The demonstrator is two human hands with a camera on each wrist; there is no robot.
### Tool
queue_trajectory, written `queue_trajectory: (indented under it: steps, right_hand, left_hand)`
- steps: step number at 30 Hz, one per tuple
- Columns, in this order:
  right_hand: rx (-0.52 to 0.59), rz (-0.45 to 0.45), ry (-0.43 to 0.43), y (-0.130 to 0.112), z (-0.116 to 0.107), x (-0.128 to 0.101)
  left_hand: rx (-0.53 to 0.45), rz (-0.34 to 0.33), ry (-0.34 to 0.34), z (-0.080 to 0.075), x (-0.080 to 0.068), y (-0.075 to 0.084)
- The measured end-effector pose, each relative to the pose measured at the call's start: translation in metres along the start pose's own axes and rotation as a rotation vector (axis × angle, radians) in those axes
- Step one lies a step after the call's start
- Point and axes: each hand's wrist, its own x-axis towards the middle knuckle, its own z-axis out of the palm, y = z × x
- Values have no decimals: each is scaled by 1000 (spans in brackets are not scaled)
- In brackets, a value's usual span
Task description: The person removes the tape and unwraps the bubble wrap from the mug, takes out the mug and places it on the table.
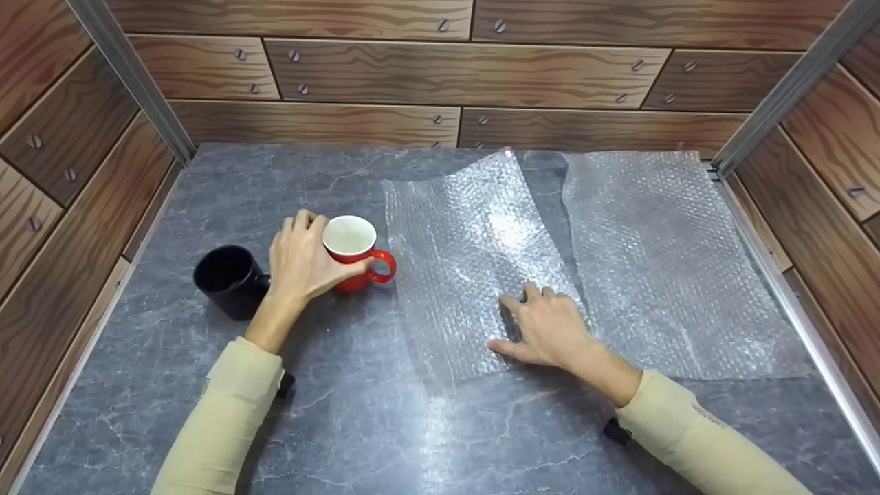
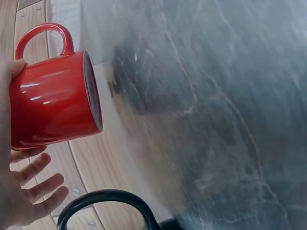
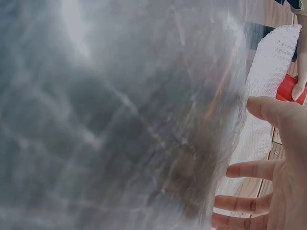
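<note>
My left hand (image 1: 300,258) holds a red mug (image 1: 354,280) with a white inside. In the left wrist view the thumb lies by the mug's handle (image 2: 68,40), while several fingers spread out past its far side. The mug stands upright at the left edge of a sheet of bubble wrap (image 1: 447,275), handle to the right. Over the lower right part of that sheet is my right hand (image 1: 550,330), its fingers spread and nothing held in them. A black mug (image 1: 237,295) sits just left of my left wrist, which overlaps its handle in the head view.
A second sheet of bubble wrap (image 1: 660,254) lies flat at the right, close beside the first. Both are on a grey marbled table (image 1: 357,426). Wood-patterned panels (image 1: 412,69) and metal corner posts (image 1: 137,75) enclose the back and sides.
</note>
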Motion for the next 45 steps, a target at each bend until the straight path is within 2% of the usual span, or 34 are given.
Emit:
queue_trajectory:
  steps: [11, 35, 45]
  right_hand:
    - [41, 50, -80, 0, -4, 5]
    - [11, 90, -43, -8, -3, 8]
    - [-3, 106, -85, -12, -5, 10]
  left_hand:
    - [32, -14, -5, 5, -1, -5]
    - [128, -44, 23, 1, -19, -5]
    - [143, -51, 25, -2, -24, -4]
